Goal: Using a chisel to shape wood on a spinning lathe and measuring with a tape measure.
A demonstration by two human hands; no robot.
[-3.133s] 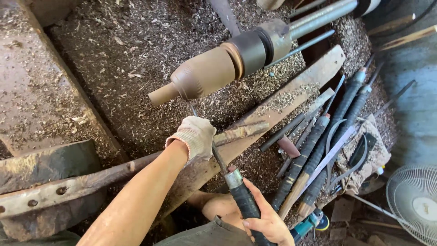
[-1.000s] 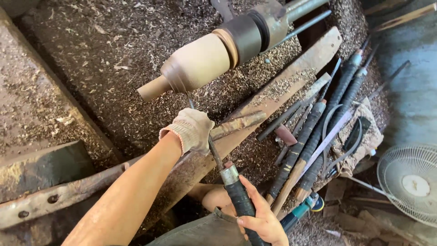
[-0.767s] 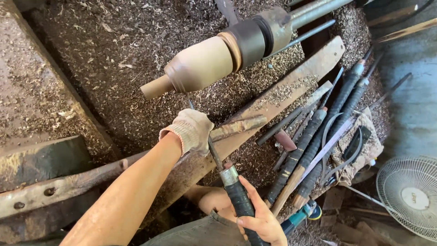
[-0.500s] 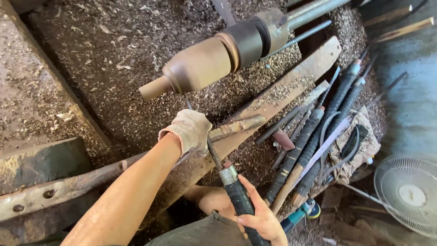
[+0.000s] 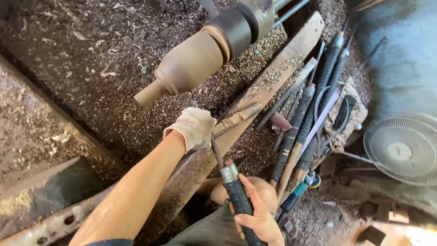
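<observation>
One wooden workpiece [image 5: 200, 57] sits on the lathe near the top, a fat tan cone tapering to a stubby nub at its lower left end, with a dark collar at the upper right end. Below it, one long turning chisel [image 5: 218, 157] runs up from the bottom edge toward the wood, its blade lying across the tool rest [image 5: 236, 118].

Two hands on it. The left hand [image 5: 193, 129], in a knit work glove, has fingers curled down tight over the blade right at the rest. The right hand [image 5: 259, 218], bare, has fingers wrapped shut around the black taped handle near the bottom.

Off to the right, spare chisels [image 5: 309, 114] with black wrapped handles lie side by side; I count about four, hard to be sure. One fan [image 5: 403, 148] stands at the right edge. Wood shavings [image 5: 91, 54] cover pretty much everything.
</observation>
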